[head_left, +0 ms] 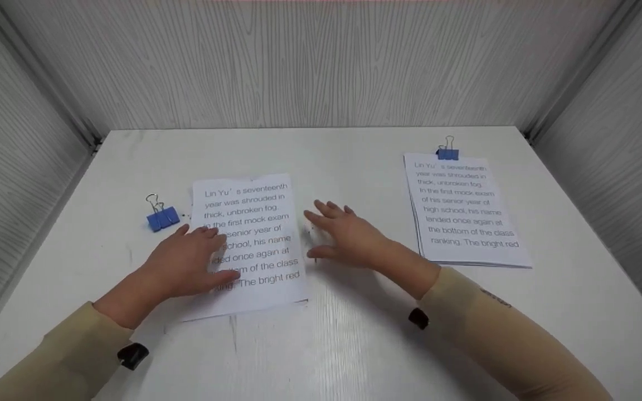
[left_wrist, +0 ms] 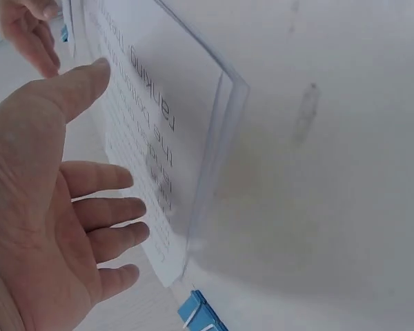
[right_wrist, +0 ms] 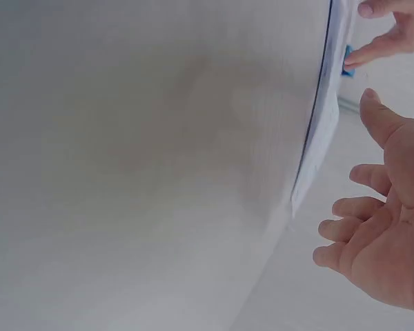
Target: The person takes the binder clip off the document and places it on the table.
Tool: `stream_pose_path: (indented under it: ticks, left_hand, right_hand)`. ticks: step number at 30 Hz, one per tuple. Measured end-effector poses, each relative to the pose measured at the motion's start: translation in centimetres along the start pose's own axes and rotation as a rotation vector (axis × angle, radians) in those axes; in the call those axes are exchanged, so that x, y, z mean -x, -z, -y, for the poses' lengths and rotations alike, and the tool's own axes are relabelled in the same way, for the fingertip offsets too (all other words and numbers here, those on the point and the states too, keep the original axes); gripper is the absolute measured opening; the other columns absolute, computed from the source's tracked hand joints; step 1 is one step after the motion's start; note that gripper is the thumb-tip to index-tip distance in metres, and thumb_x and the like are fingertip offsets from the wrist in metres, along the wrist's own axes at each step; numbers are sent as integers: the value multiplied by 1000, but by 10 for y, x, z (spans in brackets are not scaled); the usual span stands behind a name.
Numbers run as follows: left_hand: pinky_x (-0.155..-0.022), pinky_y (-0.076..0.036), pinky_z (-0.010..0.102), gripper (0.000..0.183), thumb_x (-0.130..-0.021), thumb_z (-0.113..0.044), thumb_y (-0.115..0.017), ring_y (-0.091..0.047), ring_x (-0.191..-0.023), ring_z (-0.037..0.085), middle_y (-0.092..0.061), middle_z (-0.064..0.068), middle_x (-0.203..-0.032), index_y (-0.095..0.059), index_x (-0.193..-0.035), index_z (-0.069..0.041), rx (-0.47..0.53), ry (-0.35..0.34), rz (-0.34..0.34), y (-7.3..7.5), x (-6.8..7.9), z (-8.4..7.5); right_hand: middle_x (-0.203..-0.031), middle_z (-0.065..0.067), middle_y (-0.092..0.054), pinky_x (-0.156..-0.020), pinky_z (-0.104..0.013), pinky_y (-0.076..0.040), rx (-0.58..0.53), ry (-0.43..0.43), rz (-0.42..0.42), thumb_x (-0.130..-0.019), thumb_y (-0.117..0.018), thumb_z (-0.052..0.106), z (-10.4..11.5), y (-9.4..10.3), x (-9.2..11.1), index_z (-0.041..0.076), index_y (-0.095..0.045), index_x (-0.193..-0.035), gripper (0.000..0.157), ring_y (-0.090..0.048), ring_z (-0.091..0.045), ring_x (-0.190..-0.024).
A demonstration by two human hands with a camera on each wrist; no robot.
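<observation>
A stack of printed paper sheets (head_left: 254, 234) lies on the white table, its edges slightly uneven in the left wrist view. My left hand (head_left: 187, 264) hovers over its left side with fingers spread, covering the start of several lines. In the left wrist view the palm of that hand faces the sheets and holds nothing. Just off the stack's right edge is my right hand (head_left: 349, 236), fingers extended and apart from the paper. A loose blue binder clip (head_left: 163, 218) stands beside the stack's upper left, near the left fingertips.
At the right of the white table (head_left: 354, 345) lies a second paper stack (head_left: 466, 217) with a blue binder clip (head_left: 448, 153) on its top edge. Grey wood-grain panels (head_left: 321, 67) close off the back and both sides.
</observation>
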State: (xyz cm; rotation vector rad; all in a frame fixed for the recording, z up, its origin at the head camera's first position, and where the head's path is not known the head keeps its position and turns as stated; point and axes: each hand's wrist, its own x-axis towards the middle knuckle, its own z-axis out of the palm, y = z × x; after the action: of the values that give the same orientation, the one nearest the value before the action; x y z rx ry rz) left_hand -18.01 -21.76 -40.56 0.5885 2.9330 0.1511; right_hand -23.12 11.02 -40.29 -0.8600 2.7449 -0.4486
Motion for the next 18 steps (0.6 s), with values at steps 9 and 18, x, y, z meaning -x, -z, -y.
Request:
stream_pose_path:
  ticks: [9,18]
  left_hand:
    - [-129,-20,55,92,-97,-65,-63,-41,-152,37,-46,18,-163,-43,-162,-3,31,-87,-134,15,-47,-62]
    - [-131,-15,49,93,-101,-69,-54,-28,-159,33,-32,16,-171,-33,-167,-8,36,-254,-136,16,-94,-144]
  right_hand:
    - [-175,-15,-21,-128,-59,-18,21,-118,-122,-100,-73,47,-97,36,66,20,-35,-168,83,-21,-40,-159]
    - [-177,-19,-7,-119,-75,-22,61,-297,-85,-99,-65,64,-168,50,117,23,-20,-172,95,-16,-56,-155]
